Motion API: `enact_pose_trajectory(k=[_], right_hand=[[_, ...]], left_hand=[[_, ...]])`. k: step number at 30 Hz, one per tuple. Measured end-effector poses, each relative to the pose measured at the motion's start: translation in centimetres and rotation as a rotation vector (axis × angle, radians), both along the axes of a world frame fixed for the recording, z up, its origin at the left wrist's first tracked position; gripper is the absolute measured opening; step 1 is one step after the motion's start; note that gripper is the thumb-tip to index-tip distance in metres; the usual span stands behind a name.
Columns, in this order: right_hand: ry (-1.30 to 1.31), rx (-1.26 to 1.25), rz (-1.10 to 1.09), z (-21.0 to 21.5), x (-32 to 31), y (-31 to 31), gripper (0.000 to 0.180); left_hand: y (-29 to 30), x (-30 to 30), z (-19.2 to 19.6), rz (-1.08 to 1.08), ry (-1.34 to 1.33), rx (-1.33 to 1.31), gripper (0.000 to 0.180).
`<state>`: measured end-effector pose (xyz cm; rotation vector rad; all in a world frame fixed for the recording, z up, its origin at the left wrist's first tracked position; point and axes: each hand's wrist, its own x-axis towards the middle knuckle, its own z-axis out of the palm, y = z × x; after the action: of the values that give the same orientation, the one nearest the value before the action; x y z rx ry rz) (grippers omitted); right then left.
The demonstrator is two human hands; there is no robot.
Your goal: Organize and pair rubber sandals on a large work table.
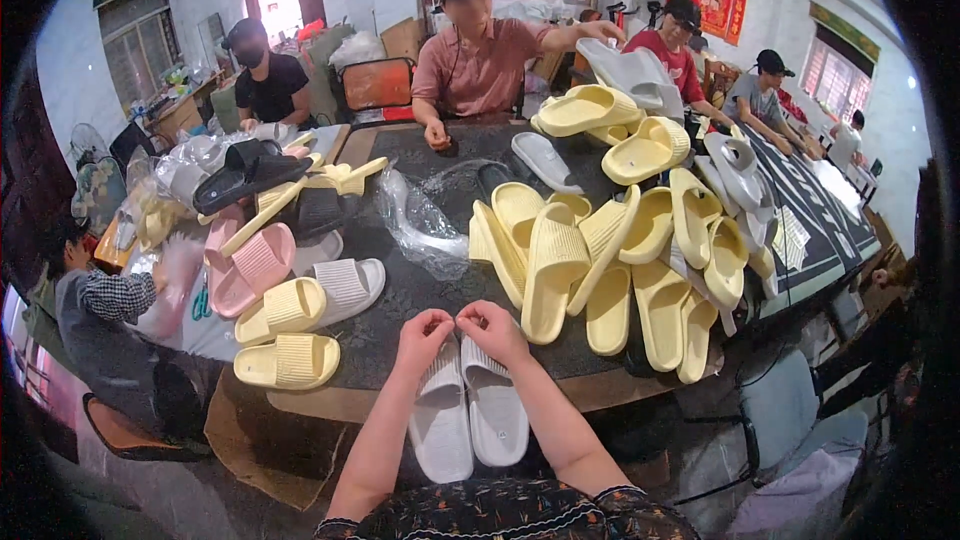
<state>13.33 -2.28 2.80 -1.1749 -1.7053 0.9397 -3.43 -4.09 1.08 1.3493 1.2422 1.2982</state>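
A pair of light grey slide slippers, the left slipper (440, 430) beside the right slipper (498, 430), lies at the table's near edge with heels toward me. Over their toe ends, my left hand (425, 337) and my right hand (494, 332) almost meet. Both hands are closed, thumbs and fingers pinched together. Whatever they hold, if anything, is too small or hidden to name. My hands and wrists partly cover the slippers' ribbed straps.
Yellow slippers (556, 270) are heaped on the right. Yellow, pink (262, 265) and black slippers (250, 176) lie on the left. A clear plastic bag (425, 230) sits mid-table. Across it, a person (490, 60) reaches toward a grey slipper (640, 75); several others sit around.
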Motion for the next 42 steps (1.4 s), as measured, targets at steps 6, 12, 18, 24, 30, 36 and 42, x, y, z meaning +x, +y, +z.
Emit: enact_pose_trajectory(k=[6, 12, 18, 24, 30, 36, 42], right_hand=[[0.098, -0.014, -0.054, -1.5, 0.0, 0.8, 0.020], [0.039, 0.079, 0.029, -1.1, -0.1, 0.7, 0.015], [0.119, -0.003, 0.005, -1.5, -0.2, 1.0, 0.015], [0.030, -0.021, -0.014, -1.4, 0.5, 0.6, 0.016], [0.020, 0.032, 0.061, 0.5, -0.5, -0.3, 0.017], [0.027, -0.004, -0.040, 0.2, 0.1, -0.6, 0.017], [0.141, -0.009, 0.030, -0.9, -0.8, 0.9, 0.011]], left_hand=[[0.2, 0.6, 0.8, 0.057, -0.018, 0.037, 0.010], [0.2, 0.2, 0.5, -0.004, 0.079, 0.015, 0.012], [0.5, -0.1, -0.1, 0.044, -0.026, 0.010, 0.010], [-0.2, 0.6, 0.4, 0.029, 0.017, 0.029, 0.009], [-0.7, 0.0, 1.1, 0.033, -0.003, -0.088, 0.008], [-0.9, 0.6, 1.7, 0.107, -0.088, -0.036, 0.011], [0.1, -0.5, 0.5, 0.076, 0.085, 0.056, 0.008]])
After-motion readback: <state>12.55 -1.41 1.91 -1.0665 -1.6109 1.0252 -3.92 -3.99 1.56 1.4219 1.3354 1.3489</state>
